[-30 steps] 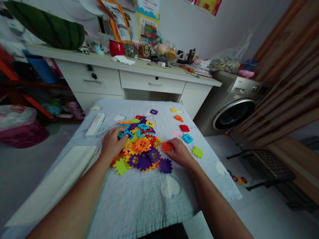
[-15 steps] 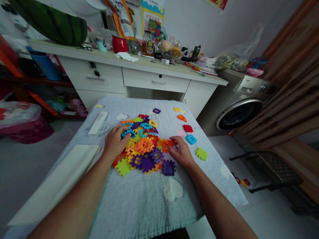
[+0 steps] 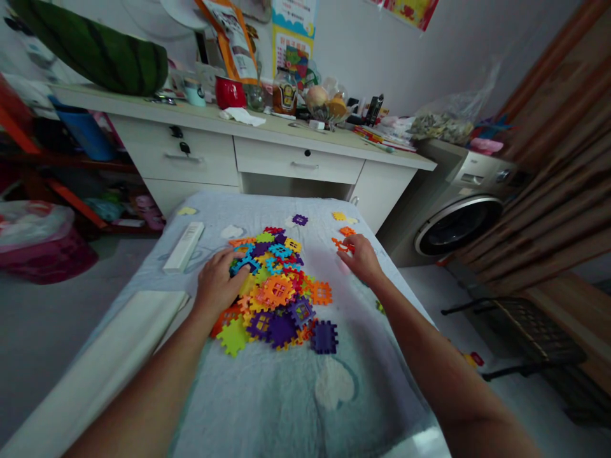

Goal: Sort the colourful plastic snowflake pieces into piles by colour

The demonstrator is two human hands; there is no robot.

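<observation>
A heap of colourful interlocking plastic tiles [image 3: 277,291] lies mid-table. My left hand [image 3: 216,280] rests at the heap's left side, thumb and fingers apart around a blue tile [image 3: 247,264]. To the right of the heap, my right hand [image 3: 363,257] pinches an orange tile [image 3: 340,244] low over the cloth. Just beyond it lie another orange tile [image 3: 347,231] and a yellow one [image 3: 338,216]. Under my right forearm a sliver of a green tile [image 3: 380,307] shows; the red and blue tiles there are hidden. A solid purple tile [image 3: 324,336] sits at the heap's near edge.
A pale cloth [image 3: 334,385] covers the table. On its left are a white box [image 3: 184,247] and a long cream-coloured folded item [image 3: 119,343]. Behind stands a white desk [image 3: 286,156] crowded with items; a washing machine [image 3: 458,197] is at the right.
My right hand has moved from the heap's right edge away and to the right, carrying an orange tile. The left hand stays by the heap. The view has shifted slightly.
</observation>
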